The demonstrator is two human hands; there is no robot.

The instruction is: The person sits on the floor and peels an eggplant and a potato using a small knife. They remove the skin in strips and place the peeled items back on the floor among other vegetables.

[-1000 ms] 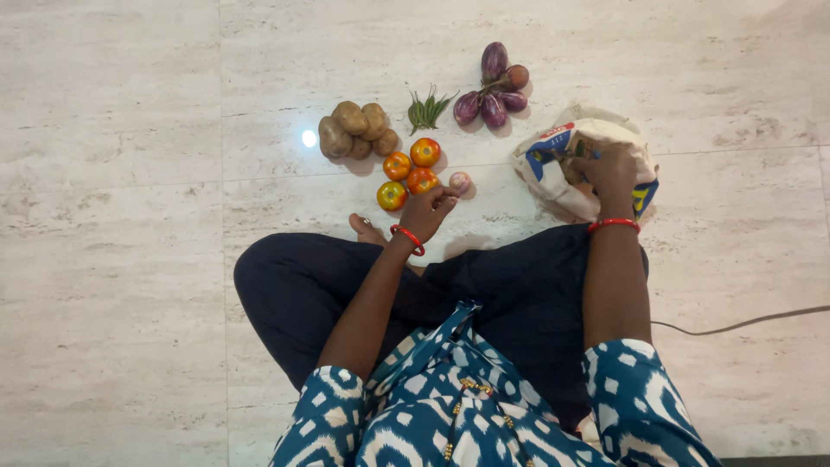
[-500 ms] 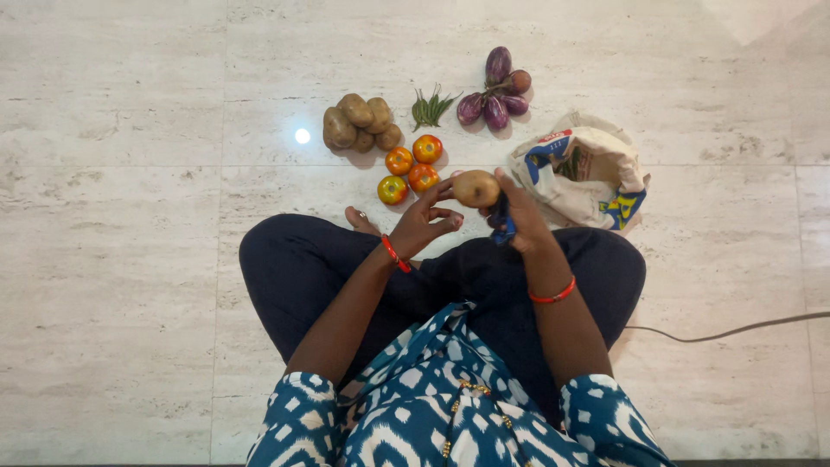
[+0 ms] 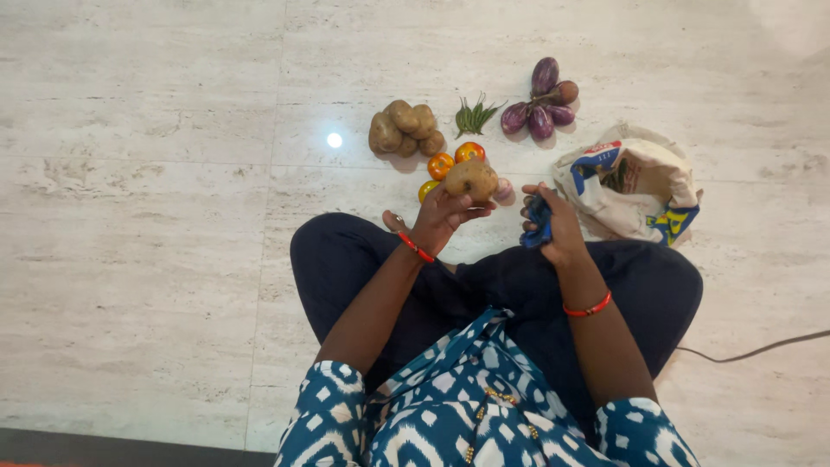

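Observation:
I sit cross-legged on a pale marble floor. My left hand (image 3: 443,216) holds a brown potato (image 3: 470,180) just above the tomatoes (image 3: 454,160) lying on the floor. My right hand (image 3: 553,223) is closed on a small blue object (image 3: 538,225), a little to the right of the potato. A pink onion (image 3: 504,188) lies beside the tomatoes, partly hidden by the potato.
A pile of potatoes (image 3: 403,129), a bunch of green chillies (image 3: 473,116) and several purple eggplants (image 3: 540,105) lie farther out on the floor. A cloth bag (image 3: 635,186) sits open at my right knee. A thin cable (image 3: 752,350) runs off to the right.
My right hand left the bag with a potato and a blue object. The potato passed to my left hand, which had been by the onion. The camera view shifted left.

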